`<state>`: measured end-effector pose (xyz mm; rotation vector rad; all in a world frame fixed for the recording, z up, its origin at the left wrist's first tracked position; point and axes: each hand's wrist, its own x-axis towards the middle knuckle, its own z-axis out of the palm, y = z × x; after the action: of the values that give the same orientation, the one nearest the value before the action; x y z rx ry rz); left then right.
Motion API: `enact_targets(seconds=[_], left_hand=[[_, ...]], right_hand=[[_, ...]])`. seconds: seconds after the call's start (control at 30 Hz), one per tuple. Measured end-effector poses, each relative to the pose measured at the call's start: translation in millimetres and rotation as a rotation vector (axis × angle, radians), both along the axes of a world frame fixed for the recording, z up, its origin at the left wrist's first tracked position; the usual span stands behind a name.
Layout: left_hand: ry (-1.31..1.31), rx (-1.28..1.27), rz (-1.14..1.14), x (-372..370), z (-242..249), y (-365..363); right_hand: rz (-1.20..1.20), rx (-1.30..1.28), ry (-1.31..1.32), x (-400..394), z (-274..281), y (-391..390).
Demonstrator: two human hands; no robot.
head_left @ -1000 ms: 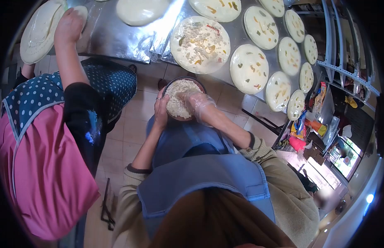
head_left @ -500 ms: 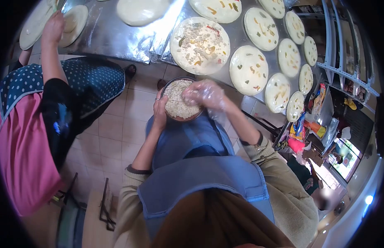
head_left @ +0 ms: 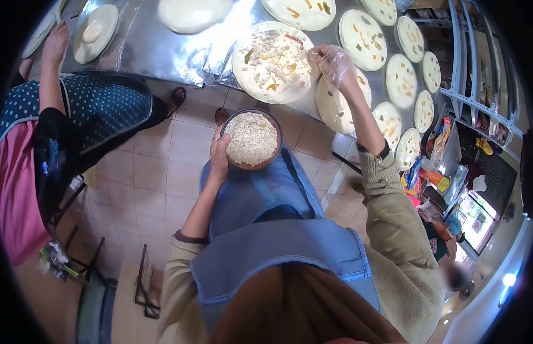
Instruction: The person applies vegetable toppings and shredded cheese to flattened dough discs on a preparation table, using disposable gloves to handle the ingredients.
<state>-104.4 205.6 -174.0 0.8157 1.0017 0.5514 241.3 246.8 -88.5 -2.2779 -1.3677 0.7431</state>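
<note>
My left hand (head_left: 219, 156) is wrapped round the side of a dark-rimmed bowl (head_left: 279, 150) above my lap. Pale crumbled food (head_left: 252, 139) fills the bowl. In a clear plastic glove, my right hand (head_left: 333, 62) hangs over the right edge of a round of dough (head_left: 246, 75), fingers drawn together and pointing down; what they hold is hidden. Crumbles and strips of red, green and orange vegetable lie on that round, mostly on its upper and middle part. A neighbouring round (head_left: 331, 109) with vegetable pieces lies partly beneath my right wrist.
Several topped rounds (head_left: 363, 40) cover the right of the metal table (head_left: 157, 57). A plain round (head_left: 195, 14) lies further left. At the left, a co-worker's hand (head_left: 55, 43) is near another dough round (head_left: 106, 34). A metal rack (head_left: 479, 97) stands at the right.
My right hand has left the bowl and moved up and right to the table, over the topped round. My left hand still holds the bowl. The co-worker's hand has shifted left and down.
</note>
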Motion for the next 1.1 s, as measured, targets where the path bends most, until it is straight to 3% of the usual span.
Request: enact_targets(seconds=[0.17,0.27,0.4,0.6,0.7,0.83,1.1], left_hand=[[0.037,-0.02,0.016,-2,-4,-4],[0.035,-0.062,0.044,-1,-4,-6],[0.018,-0.025,0.026,-3,-10,-6],[0.051,-0.038,0.052,-3,-5,-2],[0.046,-0.034,0.063,-4,-8,-2],[0.046,-0.034,0.053,-5,-5,1],[0.012,-0.071,0.077,-9,-6,5]], right_hand=[[0.066,0.068,-0.075,17,-11,19],[0.227,0.289,0.021,19,-22,24],[0.289,0.161,-0.218,0,-29,36],[0.151,0.014,0.071,6,-6,57],[0.308,0.232,0.166,14,-6,65],[0.296,0.006,-0.115,1,-16,88],[0.386,0.219,-0.181,20,-33,86]])
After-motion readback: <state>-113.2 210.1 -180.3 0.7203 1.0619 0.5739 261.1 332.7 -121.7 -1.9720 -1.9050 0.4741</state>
